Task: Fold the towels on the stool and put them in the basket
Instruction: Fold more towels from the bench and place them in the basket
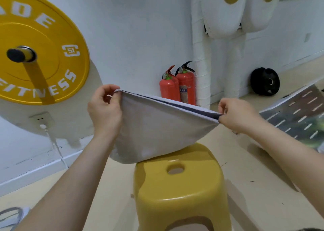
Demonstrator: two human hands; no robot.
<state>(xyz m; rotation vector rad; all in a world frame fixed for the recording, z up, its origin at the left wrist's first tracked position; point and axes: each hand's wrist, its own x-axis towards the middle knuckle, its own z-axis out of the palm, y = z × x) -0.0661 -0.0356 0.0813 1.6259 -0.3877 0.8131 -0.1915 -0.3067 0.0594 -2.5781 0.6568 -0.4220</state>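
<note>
**Towel mid-fold above stool; basket step pending**

The left hand (105, 111) and right hand (236, 116) are each pinching a top corner of the pale towel (157, 129). Thumb and fingers are curling onto the cloth and pulling it taut between them. Two layers are showing along the top edge, so the towel is reading as doubled once. It is hanging over the far side of the yellow stool (184, 192); whether it is touching the seat cannot be told.

Judgement: folding is under way but incomplete, with further folds and the transfer remaining. Only this one towel is showing, and no basket is identifiable.
</note>
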